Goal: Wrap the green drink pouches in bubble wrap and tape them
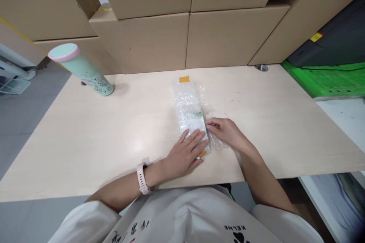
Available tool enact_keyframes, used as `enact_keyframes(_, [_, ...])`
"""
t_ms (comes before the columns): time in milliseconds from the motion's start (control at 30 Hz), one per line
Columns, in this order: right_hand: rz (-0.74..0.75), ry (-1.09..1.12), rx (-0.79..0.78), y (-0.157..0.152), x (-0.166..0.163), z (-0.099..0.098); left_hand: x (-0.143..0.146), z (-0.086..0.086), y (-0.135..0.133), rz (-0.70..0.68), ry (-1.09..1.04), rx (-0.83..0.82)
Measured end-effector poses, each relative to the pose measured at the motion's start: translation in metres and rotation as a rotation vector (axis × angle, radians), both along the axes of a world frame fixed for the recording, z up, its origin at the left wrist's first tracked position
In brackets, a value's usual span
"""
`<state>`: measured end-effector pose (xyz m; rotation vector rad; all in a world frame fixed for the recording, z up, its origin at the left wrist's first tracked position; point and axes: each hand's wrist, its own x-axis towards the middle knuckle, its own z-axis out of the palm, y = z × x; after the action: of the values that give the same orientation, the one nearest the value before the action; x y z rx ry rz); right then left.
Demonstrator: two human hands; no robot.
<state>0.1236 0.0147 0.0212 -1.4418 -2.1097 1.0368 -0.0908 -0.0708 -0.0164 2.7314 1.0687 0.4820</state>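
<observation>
A long, flat white package wrapped in clear plastic bubble film [186, 100] lies at the middle of the pale wood-grain table [137, 114], running from near to far. The left hand [186, 153] rests flat over its near end, fingers slightly spread, grasping nothing. The right hand [226, 131] is narrow, its thumb and fingertips apparently pinching loose, crinkled clear film [218, 143] along the package's right edge.

If the left palm bears too lightly, a pull on the film could twist the package on the smooth surface. A hard tug could tear the film; too slack a pinch could let it slip. The orange tape piece at the near end [202, 154], partly under the left hand, could crease or lift if those fingers slide.
</observation>
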Motion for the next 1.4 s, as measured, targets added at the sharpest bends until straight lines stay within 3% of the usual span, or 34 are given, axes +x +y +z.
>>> enact_keyframes(67, [-0.147, -0.047, 0.073, 0.002, 0.007, 0.004, 0.000, 0.000, 0.000, 0.001, 0.011, -0.001])
enact_keyframes(167, [-0.318, -0.298, 0.202, 0.004, 0.016, 0.006, 0.000, -0.001, 0.000, 0.003, -0.001, -0.011])
enact_keyframes(267, [-0.267, -0.450, 0.162, 0.006, 0.023, 0.005, 0.000, -0.001, 0.000, 0.007, -0.020, -0.025])
enact_keyframes(367, [-0.132, -0.327, 0.081, 0.005, 0.023, 0.006, 0.000, -0.001, 0.000, 0.005, -0.022, -0.025])
enact_keyframes(567, [0.072, 0.259, -0.221, -0.003, 0.008, 0.008, 0.000, 0.000, 0.001, -0.028, -0.057, -0.054])
enact_keyframes(667, [0.180, 0.325, -0.365, -0.003, 0.002, 0.006, 0.000, 0.001, 0.001, -0.033, -0.147, -0.089])
enact_keyframes(767, [0.253, 0.318, -0.375, -0.002, 0.000, 0.003, 0.000, 0.005, -0.001, 0.029, -0.303, -0.144])
enact_keyframes(933, [0.229, 0.245, -0.237, -0.002, -0.004, -0.002, -0.001, 0.010, -0.002, 0.042, -0.296, -0.126])
enact_keyframes(1100, [-0.121, 0.000, -0.003, 0.002, -0.004, -0.010, -0.001, 0.005, 0.000, 0.013, -0.231, -0.091])
enact_keyframes(1167, [-0.125, -0.090, 0.050, 0.003, -0.004, -0.013, -0.001, 0.004, 0.001, 0.016, -0.246, -0.090])
enact_keyframes(1267, [-0.027, -0.034, -0.042, 0.000, -0.009, -0.015, -0.001, 0.008, 0.000, 0.028, -0.271, -0.086])
enact_keyframes(1400, [-0.077, 0.346, -0.276, -0.005, -0.022, -0.015, -0.003, 0.020, -0.001, 0.006, -0.339, -0.098])
